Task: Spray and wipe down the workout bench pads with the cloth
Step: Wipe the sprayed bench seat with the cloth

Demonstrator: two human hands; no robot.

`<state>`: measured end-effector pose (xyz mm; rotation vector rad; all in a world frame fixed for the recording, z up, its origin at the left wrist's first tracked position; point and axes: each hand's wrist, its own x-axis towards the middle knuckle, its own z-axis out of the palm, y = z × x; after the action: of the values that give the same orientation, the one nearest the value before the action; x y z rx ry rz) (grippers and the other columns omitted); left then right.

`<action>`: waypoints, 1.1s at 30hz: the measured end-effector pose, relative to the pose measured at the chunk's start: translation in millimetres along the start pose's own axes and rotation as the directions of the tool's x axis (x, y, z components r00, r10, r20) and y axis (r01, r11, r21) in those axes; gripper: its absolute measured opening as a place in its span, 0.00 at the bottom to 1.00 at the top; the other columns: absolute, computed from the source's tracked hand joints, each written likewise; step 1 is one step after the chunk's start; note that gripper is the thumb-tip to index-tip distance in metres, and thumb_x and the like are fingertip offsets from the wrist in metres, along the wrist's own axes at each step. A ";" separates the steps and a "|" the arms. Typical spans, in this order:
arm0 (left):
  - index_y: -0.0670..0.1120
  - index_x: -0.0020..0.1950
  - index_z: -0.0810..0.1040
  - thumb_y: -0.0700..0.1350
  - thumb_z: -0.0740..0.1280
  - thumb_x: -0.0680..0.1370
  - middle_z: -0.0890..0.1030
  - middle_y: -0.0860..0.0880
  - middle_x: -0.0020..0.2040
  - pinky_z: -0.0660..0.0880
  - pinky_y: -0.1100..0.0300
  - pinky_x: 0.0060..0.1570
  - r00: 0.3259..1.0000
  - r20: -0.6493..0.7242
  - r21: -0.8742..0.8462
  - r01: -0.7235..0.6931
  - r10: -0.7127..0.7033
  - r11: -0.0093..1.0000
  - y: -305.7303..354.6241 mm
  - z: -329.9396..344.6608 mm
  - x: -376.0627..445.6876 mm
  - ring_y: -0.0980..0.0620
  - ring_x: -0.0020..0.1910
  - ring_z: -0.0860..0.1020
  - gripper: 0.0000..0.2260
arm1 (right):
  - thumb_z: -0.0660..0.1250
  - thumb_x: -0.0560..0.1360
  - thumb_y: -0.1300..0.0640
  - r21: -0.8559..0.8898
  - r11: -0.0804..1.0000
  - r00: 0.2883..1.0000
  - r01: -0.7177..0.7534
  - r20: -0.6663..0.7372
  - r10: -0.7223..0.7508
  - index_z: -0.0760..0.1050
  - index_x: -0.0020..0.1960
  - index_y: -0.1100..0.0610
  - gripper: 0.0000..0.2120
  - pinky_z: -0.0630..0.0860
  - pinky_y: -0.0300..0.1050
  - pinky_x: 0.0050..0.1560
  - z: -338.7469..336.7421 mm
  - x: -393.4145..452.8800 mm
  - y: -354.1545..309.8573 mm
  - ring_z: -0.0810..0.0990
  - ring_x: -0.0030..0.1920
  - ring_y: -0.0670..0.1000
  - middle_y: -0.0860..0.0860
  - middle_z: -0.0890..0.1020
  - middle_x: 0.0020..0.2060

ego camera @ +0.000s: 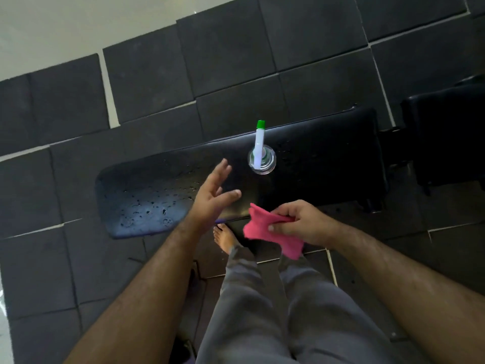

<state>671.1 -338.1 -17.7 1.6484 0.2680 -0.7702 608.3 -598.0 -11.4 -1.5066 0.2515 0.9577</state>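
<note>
Black bench pad (315,164) is beaded with droplets; spray bottle (261,153) stands upright on it. Right hand (301,223) pinches the crumpled pink cloth (262,231); left hand (212,195) is spread, empty.

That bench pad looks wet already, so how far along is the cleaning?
Spraying looks done: droplets cover the black bench pad, and the spray bottle stands upright on it, let go. In hand: the right hand grips the pink cloth, while the left hand hovers open and empty over the pad. Left: wiping, since the droplets look unsmeared. Another pad at the right looks dry and untouched.
</note>
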 end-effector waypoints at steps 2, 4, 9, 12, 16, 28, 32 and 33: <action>0.49 0.81 0.73 0.46 0.78 0.70 0.79 0.45 0.76 0.73 0.46 0.76 0.973 0.195 -0.183 0.161 -0.124 0.970 -14.4 -22.8 -23.1 0.48 0.76 0.78 0.39 | 0.76 0.77 0.67 0.152 0.988 0.995 -0.014 0.097 0.000 0.84 0.58 0.65 0.10 0.83 0.41 0.47 20.5 7.7 -11.4 0.85 0.45 0.48 0.56 0.88 0.46; 0.42 0.73 0.81 0.47 0.81 0.69 0.85 0.41 0.65 0.82 0.47 0.62 0.929 0.306 -0.242 0.288 -0.209 0.927 -32.0 -42.2 -44.8 0.44 0.62 0.85 0.33 | 0.76 0.76 0.65 0.235 0.972 0.992 -0.020 0.124 -0.009 0.85 0.55 0.62 0.07 0.82 0.40 0.44 38.5 16.8 -23.0 0.85 0.42 0.47 0.54 0.87 0.43; 0.41 0.64 0.86 0.40 0.83 0.69 0.86 0.38 0.58 0.85 0.50 0.56 0.953 0.214 -0.424 0.289 -0.215 0.858 -71.4 -69.1 -85.3 0.43 0.55 0.85 0.24 | 0.81 0.66 0.57 0.272 0.961 0.999 -0.045 0.030 0.038 0.86 0.53 0.58 0.16 0.85 0.45 0.47 79.8 49.2 -41.2 0.87 0.45 0.51 0.56 0.89 0.47; 0.43 0.67 0.84 0.36 0.77 0.72 0.84 0.38 0.62 0.84 0.44 0.62 0.980 0.128 -0.611 0.200 -0.153 0.766 -90.8 -92.7 -103.1 0.41 0.61 0.84 0.23 | 0.82 0.69 0.59 0.185 0.981 0.998 -0.055 0.040 0.049 0.86 0.55 0.57 0.16 0.85 0.44 0.47 116.0 77.5 -49.5 0.88 0.47 0.51 0.55 0.89 0.49; 0.41 0.66 0.83 0.35 0.76 0.69 0.87 0.40 0.56 0.87 0.43 0.53 0.949 -0.198 -0.677 0.050 -0.247 0.735 -110.0 -132.3 -123.3 0.42 0.55 0.86 0.24 | 0.79 0.77 0.58 0.008 1.000 0.999 -0.022 -0.046 0.022 0.85 0.57 0.52 0.09 0.82 0.37 0.42 167.4 124.2 -63.8 0.86 0.48 0.45 0.51 0.88 0.49; 0.45 0.61 0.81 0.34 0.70 0.70 0.88 0.48 0.48 0.83 0.55 0.44 0.858 -0.435 -0.718 -0.147 -0.274 0.680 -136.0 -268.7 -99.0 0.50 0.46 0.87 0.20 | 0.73 0.82 0.54 -0.259 0.966 0.979 -0.016 -0.199 -0.037 0.84 0.61 0.50 0.08 0.81 0.48 0.56 238.2 202.6 -85.6 0.84 0.56 0.49 0.47 0.86 0.53; 0.44 0.73 0.78 0.55 0.78 0.76 0.81 0.44 0.70 0.75 0.47 0.67 0.574 -0.797 0.061 0.381 -0.184 0.923 -170.5 -287.9 -79.2 0.40 0.71 0.78 0.29 | 0.72 0.82 0.53 -0.522 0.853 0.955 0.004 -0.252 -0.158 0.84 0.61 0.49 0.09 0.77 0.38 0.52 241.5 205.3 -74.3 0.82 0.53 0.43 0.42 0.84 0.51; 0.43 0.79 0.73 0.61 0.76 0.78 0.74 0.43 0.79 0.69 0.43 0.75 0.527 -0.849 0.232 0.449 -0.045 0.863 -180.1 -288.8 -79.7 0.37 0.78 0.71 0.36 | 0.72 0.82 0.54 -0.617 0.787 0.945 0.022 -0.245 -0.219 0.84 0.62 0.50 0.09 0.76 0.39 0.54 241.7 205.9 -70.6 0.82 0.54 0.43 0.44 0.85 0.52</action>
<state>605.3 -4.3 -97.9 2.3692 1.1161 -0.1756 685.3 -288.0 -72.5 -2.2504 0.0549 0.7228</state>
